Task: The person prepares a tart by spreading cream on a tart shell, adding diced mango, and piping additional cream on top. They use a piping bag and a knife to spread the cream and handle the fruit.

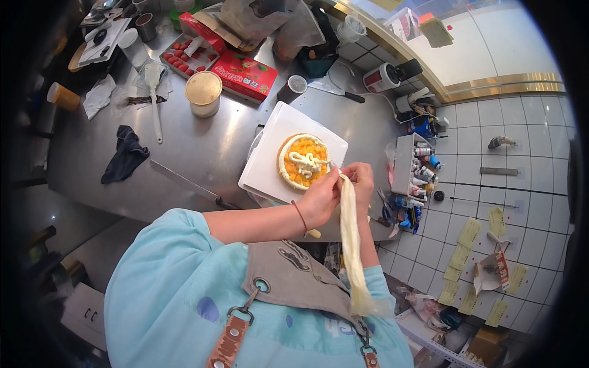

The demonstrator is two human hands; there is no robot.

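A round cake layer (287, 172) sits on a square white board (264, 165). Yellow fruit pieces fill its top inside a ring of cream, and a squiggle of cream (307, 162) lies over the middle. My right hand (363, 183) is closed around the front part of a cream-filled piping bag (350, 236). The bag's long tail hangs down along my right forearm. My left hand (322, 201) is closed at the bag's front end, its fingertips by the nozzle. The tip points at the cake's right edge; my fingers partly hide it.
Beyond the board stand a dark-sided jar (292, 89), a lidded tub (204, 95) and red strawberry boxes (245, 75). A long knife (190, 182) and a dark cloth (125, 154) lie left. A spatula (156, 110) rests farther back. Right is a bin of small bottles (404, 165).
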